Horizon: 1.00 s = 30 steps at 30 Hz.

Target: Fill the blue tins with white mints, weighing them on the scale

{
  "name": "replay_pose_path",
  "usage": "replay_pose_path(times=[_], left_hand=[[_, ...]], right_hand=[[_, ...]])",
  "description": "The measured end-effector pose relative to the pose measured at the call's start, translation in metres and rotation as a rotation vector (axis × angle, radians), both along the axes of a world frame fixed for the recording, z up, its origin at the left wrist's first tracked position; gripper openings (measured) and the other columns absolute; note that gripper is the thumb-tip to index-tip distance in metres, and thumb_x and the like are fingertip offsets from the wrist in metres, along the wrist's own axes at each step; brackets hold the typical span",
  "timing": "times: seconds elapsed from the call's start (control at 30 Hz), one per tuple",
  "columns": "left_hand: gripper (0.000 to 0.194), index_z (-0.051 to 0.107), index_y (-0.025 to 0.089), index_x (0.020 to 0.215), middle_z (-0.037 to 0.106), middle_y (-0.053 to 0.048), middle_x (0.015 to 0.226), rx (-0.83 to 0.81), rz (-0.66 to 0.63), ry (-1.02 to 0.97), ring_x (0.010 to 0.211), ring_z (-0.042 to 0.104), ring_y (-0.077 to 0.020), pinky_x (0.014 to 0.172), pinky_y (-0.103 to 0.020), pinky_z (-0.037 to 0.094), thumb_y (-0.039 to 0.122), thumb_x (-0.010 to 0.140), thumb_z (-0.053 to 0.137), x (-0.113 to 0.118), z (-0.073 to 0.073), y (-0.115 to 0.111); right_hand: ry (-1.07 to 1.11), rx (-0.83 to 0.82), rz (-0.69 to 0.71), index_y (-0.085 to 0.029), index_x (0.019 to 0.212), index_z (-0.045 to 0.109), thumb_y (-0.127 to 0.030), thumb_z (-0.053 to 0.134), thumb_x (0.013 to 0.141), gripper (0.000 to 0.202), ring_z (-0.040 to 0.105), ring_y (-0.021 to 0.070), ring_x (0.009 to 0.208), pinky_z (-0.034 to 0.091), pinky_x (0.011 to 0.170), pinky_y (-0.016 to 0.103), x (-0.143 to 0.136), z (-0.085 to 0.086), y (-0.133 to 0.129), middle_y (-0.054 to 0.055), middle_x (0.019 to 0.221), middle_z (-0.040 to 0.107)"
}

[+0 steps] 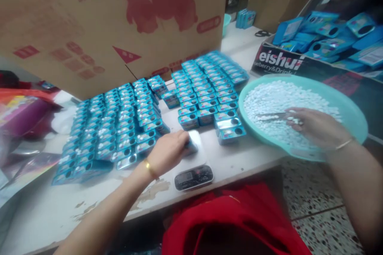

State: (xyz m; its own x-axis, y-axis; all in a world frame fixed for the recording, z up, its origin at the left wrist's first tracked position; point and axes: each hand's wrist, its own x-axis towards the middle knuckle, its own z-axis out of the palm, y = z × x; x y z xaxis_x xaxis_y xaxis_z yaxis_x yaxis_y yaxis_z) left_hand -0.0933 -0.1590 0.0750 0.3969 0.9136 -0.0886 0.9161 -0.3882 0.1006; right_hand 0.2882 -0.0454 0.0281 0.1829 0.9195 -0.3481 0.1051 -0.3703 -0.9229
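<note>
My left hand (pixel 168 152) is closed around a small blue box (pixel 190 147), most of which its fingers hide. That box is on the white plate of a small digital scale (pixel 194 177) with a dark front panel. Over on the right, my right hand (pixel 314 125) grips a thin metal utensil (pixel 271 116), perhaps a scoop; blur leaves its shape unclear. White tablets (pixel 269 95) fill the mint-green basin (pixel 356 119) beneath it, and a few lie at my right fingertips.
Rows of blue boxes (pixel 119 123) cover the table's left, with another block (pixel 206 87) behind the scale. A large cardboard carton (pixel 98 20) stands at the back. Beyond the basin, a black printed box (pixel 277 57) holds jumbled blue packs. The table's front edge (pixel 233 179) is close.
</note>
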Motion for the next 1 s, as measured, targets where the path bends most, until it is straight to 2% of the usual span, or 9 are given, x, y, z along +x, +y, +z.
replay_pose_path(times=[0.1, 0.23, 0.3, 0.37, 0.47, 0.63, 0.73, 0.83, 1.0], left_hand=[[0.015, 0.051, 0.018, 0.096, 0.062, -0.006, 0.086, 0.015, -0.002, 0.004, 0.077, 0.060, -0.0192, 0.066, -0.029, 0.045, 0.030, 0.087, 0.049, 0.001, -0.006, 0.000], [0.034, 0.051, 0.018, 0.112, 0.063, -0.010, 0.106, 0.133, -0.007, -0.108, 0.095, 0.060, -0.0219, 0.081, -0.034, 0.047, 0.040, 0.086, 0.054, -0.008, 0.004, -0.012], [0.032, 0.053, 0.019, 0.111, 0.064, -0.009, 0.107, 0.250, 0.084, -0.225, 0.098, 0.061, -0.0208, 0.086, -0.034, 0.047, 0.040, 0.087, 0.054, -0.017, 0.006, -0.027], [0.024, 0.057, 0.019, 0.104, 0.066, -0.007, 0.101, 0.354, 0.220, -0.354, 0.094, 0.062, -0.0183, 0.086, -0.032, 0.047, 0.036, 0.088, 0.054, -0.027, 0.001, -0.046], [0.016, 0.059, 0.018, 0.095, 0.066, -0.004, 0.090, 0.438, 0.441, -0.469, 0.084, 0.062, -0.0151, 0.080, -0.028, 0.049, 0.032, 0.088, 0.055, -0.046, -0.027, -0.079], [0.021, 0.059, 0.018, 0.094, 0.066, -0.006, 0.089, 0.419, 0.757, -0.464, 0.083, 0.063, -0.0171, 0.082, -0.033, 0.050, 0.037, 0.088, 0.052, -0.066, -0.105, -0.131], [0.022, 0.058, 0.017, 0.096, 0.063, -0.008, 0.092, 0.424, 0.826, -0.446, 0.086, 0.061, -0.0187, 0.079, -0.034, 0.050, 0.036, 0.089, 0.050, -0.064, -0.142, -0.150], [0.018, 0.058, 0.017, 0.095, 0.060, -0.010, 0.096, 0.483, 0.788, -0.385, 0.092, 0.057, -0.0211, 0.083, -0.038, 0.048, 0.032, 0.088, 0.050, -0.058, -0.159, -0.157], [0.014, 0.057, 0.018, 0.095, 0.060, -0.009, 0.094, 0.508, 0.750, -0.354, 0.090, 0.056, -0.0209, 0.083, -0.038, 0.045, 0.029, 0.088, 0.050, -0.056, -0.161, -0.155]], right_hand=[[0.263, -0.043, 0.036, -0.018, 0.078, 0.059, -0.016, 0.057, 0.078, 0.003, 0.050, 0.0107, 0.060, 0.038, 0.046, 0.024, 0.013, -0.001, 0.001, 0.006, 0.079, 0.053], [0.319, -0.092, 0.028, -0.018, 0.080, 0.058, -0.016, 0.059, 0.081, 0.002, 0.049, 0.0080, 0.062, 0.039, 0.047, 0.020, 0.019, -0.004, 0.000, 0.004, 0.080, 0.050], [0.257, -0.086, -0.022, -0.018, 0.078, 0.057, -0.012, 0.061, 0.079, 0.007, 0.048, 0.0061, 0.062, 0.037, 0.048, 0.017, 0.018, -0.006, -0.001, 0.002, 0.080, 0.049], [0.196, -0.054, -0.025, -0.018, 0.074, 0.055, -0.009, 0.062, 0.077, 0.011, 0.047, 0.0055, 0.060, 0.034, 0.045, 0.018, 0.014, -0.005, -0.001, 0.002, 0.078, 0.048], [0.170, -0.030, 0.089, -0.018, 0.074, 0.054, -0.012, 0.060, 0.078, 0.010, 0.040, 0.0055, 0.054, 0.026, 0.040, 0.021, 0.004, 0.002, -0.002, 0.001, 0.073, 0.044], [0.299, -0.088, 0.219, -0.017, 0.083, 0.056, -0.014, 0.058, 0.081, 0.004, 0.036, 0.0042, 0.054, 0.022, 0.041, 0.020, -0.040, 0.026, -0.013, -0.001, 0.073, 0.043], [0.358, -0.120, 0.346, -0.015, 0.087, 0.060, -0.016, 0.060, 0.081, 0.006, 0.038, 0.0034, 0.056, 0.024, 0.042, 0.017, -0.081, 0.040, -0.024, -0.001, 0.076, 0.046], [0.337, -0.122, 0.517, -0.015, 0.090, 0.061, -0.020, 0.062, 0.082, 0.009, 0.042, 0.0036, 0.059, 0.028, 0.044, 0.016, -0.127, 0.052, -0.035, 0.000, 0.080, 0.052], [0.269, -0.137, 0.881, -0.015, 0.085, 0.058, -0.025, 0.063, 0.082, 0.012, 0.036, 0.0031, 0.048, 0.021, 0.041, 0.017, -0.193, 0.066, -0.046, -0.002, 0.068, 0.055]])
